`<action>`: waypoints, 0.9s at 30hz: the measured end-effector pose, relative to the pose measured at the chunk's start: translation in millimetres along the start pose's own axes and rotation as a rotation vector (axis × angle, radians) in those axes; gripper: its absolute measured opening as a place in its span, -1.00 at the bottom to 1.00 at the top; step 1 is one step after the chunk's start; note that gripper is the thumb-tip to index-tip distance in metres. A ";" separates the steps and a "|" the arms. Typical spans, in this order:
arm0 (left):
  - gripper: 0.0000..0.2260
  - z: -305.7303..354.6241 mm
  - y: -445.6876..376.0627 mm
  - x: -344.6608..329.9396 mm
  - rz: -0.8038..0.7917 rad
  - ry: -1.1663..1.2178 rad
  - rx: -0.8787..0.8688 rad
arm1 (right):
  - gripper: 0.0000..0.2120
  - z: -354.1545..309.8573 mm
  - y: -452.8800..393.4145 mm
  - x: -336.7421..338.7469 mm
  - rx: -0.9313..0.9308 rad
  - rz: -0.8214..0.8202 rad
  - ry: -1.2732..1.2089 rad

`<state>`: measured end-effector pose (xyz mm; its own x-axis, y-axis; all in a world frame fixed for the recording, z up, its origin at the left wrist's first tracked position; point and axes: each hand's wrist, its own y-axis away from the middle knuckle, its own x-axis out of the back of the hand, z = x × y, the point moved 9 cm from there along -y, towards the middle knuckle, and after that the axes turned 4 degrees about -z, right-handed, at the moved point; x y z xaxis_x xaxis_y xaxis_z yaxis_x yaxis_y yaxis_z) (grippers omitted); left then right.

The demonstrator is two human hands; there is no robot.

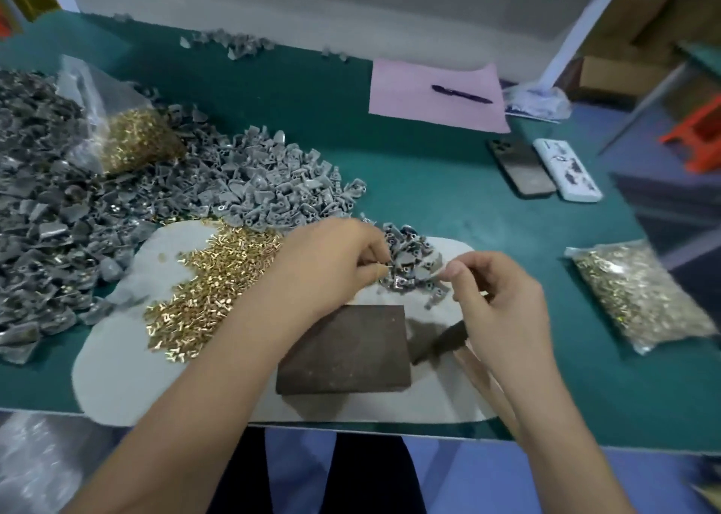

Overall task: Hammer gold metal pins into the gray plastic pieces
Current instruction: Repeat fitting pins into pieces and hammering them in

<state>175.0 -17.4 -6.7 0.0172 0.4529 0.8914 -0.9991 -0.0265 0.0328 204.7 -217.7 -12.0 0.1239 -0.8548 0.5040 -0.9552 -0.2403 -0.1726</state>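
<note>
My left hand [331,264] reaches over the loose heap of gold pins [218,291] and pinches a small gold pin at its fingertips. The tips are at the edge of a small pile of gray plastic pieces [409,258]. My right hand [495,299] is just right of that pile, fingers curled. It holds a hammer whose dark head [441,342] sticks out to the left and whose wooden handle [480,369] runs toward me. Its thumb and forefinger touch a gray piece at the pile's right edge. A dark block [343,349] lies in front of both hands.
A white mat [117,377] lies under the work. A large mound of gray pieces [253,186] fills the left, with a bag of pins [132,139] on it. Another bag of pins [640,295] lies right. Two phones [521,170] and pink paper [409,96] with a pen [462,94] lie behind.
</note>
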 end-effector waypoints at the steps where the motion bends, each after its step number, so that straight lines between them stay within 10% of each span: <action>1: -0.86 7.5 -6.5 -4.1 -0.030 -0.020 -0.026 | -0.89 3.8 0.7 2.3 -0.014 0.009 -0.014; 17: -0.91 44.6 -36.3 -34.1 -0.060 -0.284 -0.030 | -0.86 25.4 14.4 32.3 -0.068 0.019 -0.114; 27: -0.91 13.2 27.2 3.9 0.129 0.357 0.024 | -0.88 3.6 31.4 12.9 -0.004 -0.049 -0.179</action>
<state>148.5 -28.1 3.6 -0.1272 0.7262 0.6756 -0.9910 -0.1223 -0.0551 177.2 -237.8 -14.0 0.2158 -0.9105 0.3526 -0.9480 -0.2820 -0.1479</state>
